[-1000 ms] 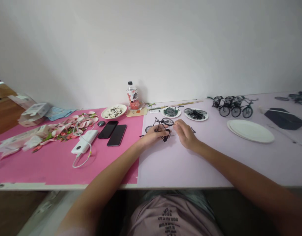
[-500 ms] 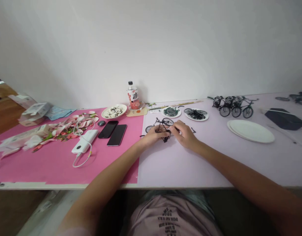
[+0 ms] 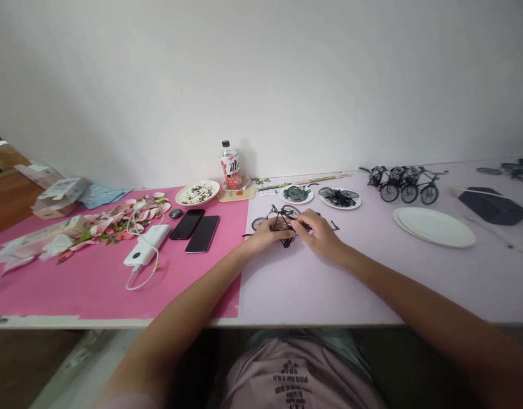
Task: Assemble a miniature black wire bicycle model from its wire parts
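Over the pale lilac part of the table, my left hand [image 3: 264,236] is closed around a small black model bicycle frame [image 3: 287,242]. My right hand [image 3: 319,232] pinches at the same frame from the right, thumb and fingertips together. The fingers partly cover the frame, so its exact contact points are hidden. Just behind the hands lie spoked toy wheels [image 3: 291,212]; whether they are joined to the held piece I cannot tell. A short black bent part [image 3: 335,226] lies right of my right hand.
Behind stand a plate of green frames [image 3: 296,195], a plate of black parts [image 3: 341,197] and several assembled toy bicycles [image 3: 409,184]. White plates [image 3: 435,228] lie to the right. Leftward are two phones [image 3: 203,234], a power bank [image 3: 147,245], a bottle [image 3: 231,167] and pink petals [image 3: 112,224].
My hands stay in nearly the same place. The right fingers shift slightly against the model bicycle frame; nothing else visibly moves.
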Demonstrator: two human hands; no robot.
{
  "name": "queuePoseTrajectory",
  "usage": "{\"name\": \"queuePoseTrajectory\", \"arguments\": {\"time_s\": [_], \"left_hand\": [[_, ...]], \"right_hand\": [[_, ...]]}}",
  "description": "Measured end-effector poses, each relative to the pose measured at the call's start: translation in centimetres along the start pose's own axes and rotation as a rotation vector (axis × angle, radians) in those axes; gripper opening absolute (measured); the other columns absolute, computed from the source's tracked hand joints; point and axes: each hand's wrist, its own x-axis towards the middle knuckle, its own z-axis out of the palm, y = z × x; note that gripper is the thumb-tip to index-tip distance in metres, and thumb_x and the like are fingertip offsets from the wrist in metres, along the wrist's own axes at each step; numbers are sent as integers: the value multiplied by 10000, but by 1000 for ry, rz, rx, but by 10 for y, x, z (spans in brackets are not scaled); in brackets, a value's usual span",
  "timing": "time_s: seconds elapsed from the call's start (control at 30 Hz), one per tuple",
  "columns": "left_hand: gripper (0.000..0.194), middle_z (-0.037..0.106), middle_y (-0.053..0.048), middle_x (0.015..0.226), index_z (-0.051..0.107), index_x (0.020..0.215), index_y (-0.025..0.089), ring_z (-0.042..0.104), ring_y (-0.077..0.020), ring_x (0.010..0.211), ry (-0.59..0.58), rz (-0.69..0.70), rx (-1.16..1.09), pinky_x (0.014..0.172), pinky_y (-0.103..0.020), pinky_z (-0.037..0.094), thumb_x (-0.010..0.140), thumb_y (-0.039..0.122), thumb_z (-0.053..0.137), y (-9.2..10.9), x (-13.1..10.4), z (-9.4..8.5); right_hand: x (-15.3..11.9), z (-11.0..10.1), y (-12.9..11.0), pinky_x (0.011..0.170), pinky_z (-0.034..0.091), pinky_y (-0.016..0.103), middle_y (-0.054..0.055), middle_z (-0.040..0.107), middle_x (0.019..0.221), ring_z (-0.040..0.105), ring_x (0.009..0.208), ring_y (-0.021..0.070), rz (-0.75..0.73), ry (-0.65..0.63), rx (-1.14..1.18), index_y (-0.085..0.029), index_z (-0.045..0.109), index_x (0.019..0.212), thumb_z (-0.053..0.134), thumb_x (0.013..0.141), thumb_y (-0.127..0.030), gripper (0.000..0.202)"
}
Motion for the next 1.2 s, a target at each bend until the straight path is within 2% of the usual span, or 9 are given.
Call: {"name": "queuePoseTrajectory", "arguments": {"time_s": [0.27,0.57,0.83,1.07,1.2], "left_hand": [[394,681,-35,900,644,953,144,633,-157,789,30,-2,97,689,-277,454,675,308,871,1,1,0],[390,708,-55,952,668,993,134,644,-173,846,39,17,136,749,-288,478,687,278,862,-5,4,-3],[410,702,-60,986,675,1046,131,643,-186,895,45,-10,140,811,-313,487,692,262,835,-2,2,-1],[356,624,-4,833,653,926,153,582,-147,774,46,12,170,718,-280,456,670,306,848,2,0,1],[349,594,13,783,622,861,170,575,-146,738,72,37,169,701,-288,454,653,317,861,3,-1,2]], "right_hand": [[0,0,-3,742,422,363,9,519,689,502,734,211,0,-20,1,-247,458,719,468,1061,-431,389],[0,0,-4,753,425,373,18,553,698,512,758,222,15,-44,1,-249,470,718,483,1049,-395,362],[-1,-1,-7,775,431,370,27,562,739,520,805,225,69,-88,8,-244,477,722,484,1048,-420,371],[-2,-1,-2,747,448,361,25,547,736,531,750,213,85,-53,-4,-242,491,745,410,1073,-442,392],[-2,0,2,767,480,374,52,626,789,580,788,226,101,-9,-30,-233,609,838,431,1069,-444,360]]}}
